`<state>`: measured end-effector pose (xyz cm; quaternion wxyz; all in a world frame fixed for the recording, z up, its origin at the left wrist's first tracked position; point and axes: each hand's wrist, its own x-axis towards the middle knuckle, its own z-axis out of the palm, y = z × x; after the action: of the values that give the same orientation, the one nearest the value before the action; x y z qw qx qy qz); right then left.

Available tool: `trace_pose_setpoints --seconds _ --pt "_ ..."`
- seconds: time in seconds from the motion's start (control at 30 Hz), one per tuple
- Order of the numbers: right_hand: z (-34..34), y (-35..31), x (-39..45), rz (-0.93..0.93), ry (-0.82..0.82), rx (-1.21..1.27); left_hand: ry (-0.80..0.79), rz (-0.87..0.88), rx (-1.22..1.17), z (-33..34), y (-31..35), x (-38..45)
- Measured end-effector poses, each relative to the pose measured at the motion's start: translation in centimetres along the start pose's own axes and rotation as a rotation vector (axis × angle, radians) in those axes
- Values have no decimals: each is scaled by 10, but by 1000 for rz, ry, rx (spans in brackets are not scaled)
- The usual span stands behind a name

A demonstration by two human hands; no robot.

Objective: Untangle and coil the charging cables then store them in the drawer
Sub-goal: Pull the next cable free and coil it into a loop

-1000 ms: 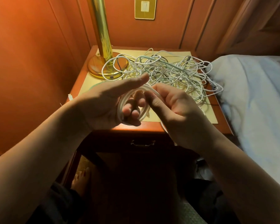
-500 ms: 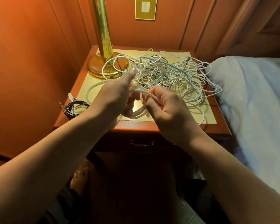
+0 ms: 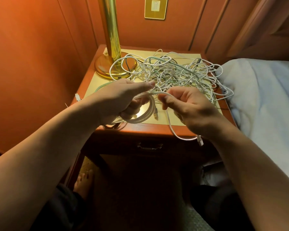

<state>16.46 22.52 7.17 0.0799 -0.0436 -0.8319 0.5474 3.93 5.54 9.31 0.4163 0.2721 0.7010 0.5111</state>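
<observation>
Coiling white cable [image 3: 144, 112] | left hand [image 3: 118, 100] grips loops, right hand [image 3: 187, 105] pinches free run | next: wrap tail [image 3: 177, 132]; drawer [image 3: 149, 146] closed.

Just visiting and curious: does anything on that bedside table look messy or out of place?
Yes. A big knot of white cables sprawls over the tabletop, one loop round the lamp base, and strands spill over the right edge toward the bed.

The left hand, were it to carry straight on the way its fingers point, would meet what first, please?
Probably the right hand: the left hand, holding the white coil, points its thumb and forefinger rightwards. If it runs further back than it looks, the tangled cable pile comes first; depth is unclear.
</observation>
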Motion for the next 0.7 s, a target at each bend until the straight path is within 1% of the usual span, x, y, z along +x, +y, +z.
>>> trace_pose_setpoints --seconds 0.1,0.17,0.2,0.23,0.3,0.37,0.43,0.47,0.53,0.63,0.7 --pt "-6 2 -2 43 -20 87 -28 -20 -55 0 -4 0" --pt "-5 8 -2 96 -45 144 -20 -28 -146 0 -9 2" --pt "-5 11 -2 127 -67 135 4 -31 -210 -2 -9 3" --pt "-5 13 -3 151 -88 87 43 -33 -279 -5 -9 3" --pt "-5 15 -8 155 -136 -120 155 -22 -400 -15 -7 3" --pt "-5 16 -12 162 -168 -328 262 -1 -448 -24 -7 2" --pt "-5 19 -14 177 -177 -397 314 15 -458 -29 -10 3" --pt "-5 19 -14 182 -185 -360 320 15 -461 -30 -11 4" --pt "-2 18 -14 178 -180 -186 316 -8 -464 -26 -13 7" --pt "3 15 -12 161 -77 91 275 -43 -489 -14 -13 9" --pt "7 13 -11 188 -47 174 250 -65 -510 -5 -13 10"
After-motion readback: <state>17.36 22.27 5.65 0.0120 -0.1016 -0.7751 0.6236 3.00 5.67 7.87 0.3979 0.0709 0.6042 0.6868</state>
